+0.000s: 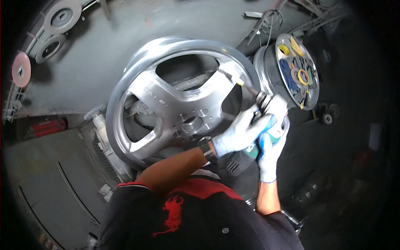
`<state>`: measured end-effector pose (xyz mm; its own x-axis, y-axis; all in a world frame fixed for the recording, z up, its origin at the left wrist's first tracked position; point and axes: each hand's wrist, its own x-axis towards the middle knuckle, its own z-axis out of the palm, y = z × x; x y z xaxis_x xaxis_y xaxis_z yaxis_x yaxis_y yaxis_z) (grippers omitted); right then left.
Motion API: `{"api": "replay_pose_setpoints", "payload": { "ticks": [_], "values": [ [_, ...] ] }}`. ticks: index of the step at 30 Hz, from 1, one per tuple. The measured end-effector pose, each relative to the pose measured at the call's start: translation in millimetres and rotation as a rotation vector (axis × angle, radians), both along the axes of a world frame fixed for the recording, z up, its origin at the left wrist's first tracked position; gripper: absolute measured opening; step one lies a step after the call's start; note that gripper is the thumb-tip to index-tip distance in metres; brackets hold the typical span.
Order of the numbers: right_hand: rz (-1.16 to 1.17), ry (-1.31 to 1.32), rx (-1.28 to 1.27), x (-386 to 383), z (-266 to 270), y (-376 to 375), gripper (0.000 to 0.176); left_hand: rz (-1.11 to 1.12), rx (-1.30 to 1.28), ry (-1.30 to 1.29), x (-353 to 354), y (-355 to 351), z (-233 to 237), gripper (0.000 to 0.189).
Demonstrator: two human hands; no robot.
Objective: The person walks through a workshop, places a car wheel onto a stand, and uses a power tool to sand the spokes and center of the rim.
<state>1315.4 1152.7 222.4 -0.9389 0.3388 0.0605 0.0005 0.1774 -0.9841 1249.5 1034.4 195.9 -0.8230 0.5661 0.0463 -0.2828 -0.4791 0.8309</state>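
A large silver alloy wheel (pixel 175 112) stands tilted in front of me, its spokes shiny and its hub holes facing up. Both my gloved hands are wrapped round a teal and black power grinder (pixel 251 151). My left hand (pixel 239 131), with a dark band at the wrist, grips its front part. On the body of the tool, my right hand (pixel 273 146) closes from the right side. The grinder's thin shaft (pixel 251 89) points up and left, and its pale tip (pixel 237 80) overlaps the upper right spoke of the wheel.
Right of the wheel, another wheel rim (pixel 287 71) carries tape rolls, discs and cloths on its face. Abrasive discs (pixel 61 17) hang at the upper left, with a pink disc (pixel 21 69) below. A red object (pixel 48 127) lies at the left. Cables (pixel 271 23) hang at the top right.
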Motion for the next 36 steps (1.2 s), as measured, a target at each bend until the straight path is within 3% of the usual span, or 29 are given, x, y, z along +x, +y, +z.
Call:
{"api": "replay_pose_setpoints", "payload": {
  "ticks": [4,7,8,10,11,12,13,16,18,22,23,24,26,28,32,36],
  "values": [
    [-0.019,0.013,0.108,-8.9,9.3,0.8,0.090,-0.020,-0.005,-0.096,-7.2,-1.2,11.4,0.045],
    [0.009,0.001,0.112,2.3,9.1,-11.3,0.089,0.003,0.129,-0.135,7.9,-3.4,-12.0,0.044],
    [0.008,-0.034,0.127,8.3,7.7,-15.3,0.089,0.025,0.039,-0.078,16.1,-9.6,-21.5,0.046],
    [0.081,-0.010,0.225,20.6,7.0,-23.0,0.091,0.028,-0.062,-0.196,35.8,-22.9,-27.7,0.048],
    [0.085,0.046,0.199,26.3,2.3,-31.3,0.091,-0.016,-0.071,-0.381,44.3,-32.2,-29.9,0.047],
    [0.095,0.105,0.178,31.2,-4.0,-38.5,0.091,-0.010,-0.175,-0.170,50.2,-42.4,-33.1,0.046],
    [0.092,0.013,0.127,38.9,-8.8,-42.3,0.090,-0.019,-0.194,-0.149,57.3,-49.9,-41.8,0.045],
    [0.072,0.063,-0.108,54.5,-21.1,-55.5,0.089,-0.024,-0.179,-0.209,74.3,-67.0,-40.4,0.044],
    [0.080,-0.007,-0.158,64.2,-34.3,-55.3,0.091,-0.046,-0.395,-0.166,77.0,-76.0,-35.6,0.042],
    [0.166,0.168,-0.354,79.5,-42.9,-54.5,0.096,0.050,-0.373,-0.043,96.3,-74.9,-19.2,0.046],
    [0.189,0.154,-0.371,84.3,-45.2,-53.8,0.097,0.020,-0.587,0.169,97.9,-82.4,-17.9,0.049],
    [0.216,0.144,-0.388,88.3,-47.8,-52.3,0.099,0.077,-0.382,-0.078,110.6,-76.6,-12.2,0.051],
    [0.247,0.134,-0.423,98.7,-54.2,-48.9,0.101,0.147,-0.366,-0.200,128.2,-71.7,-5.5,0.052],
    [0.295,0.125,-0.454,105.8,-55.6,-38.0,0.103,0.181,-0.507,-0.165,140.0,-64.3,-2.0,0.060],
    [0.361,0.109,-0.446,126.9,-61.8,-1.8,0.101,0.243,-0.549,-0.278,170.7,-29.1,2.7,0.067],
    [0.330,0.110,-0.493,160.1,-84.2,30.4,0.099,0.222,-0.522,-0.413,205.7,-5.2,-31.4,0.070]
  ]
}}
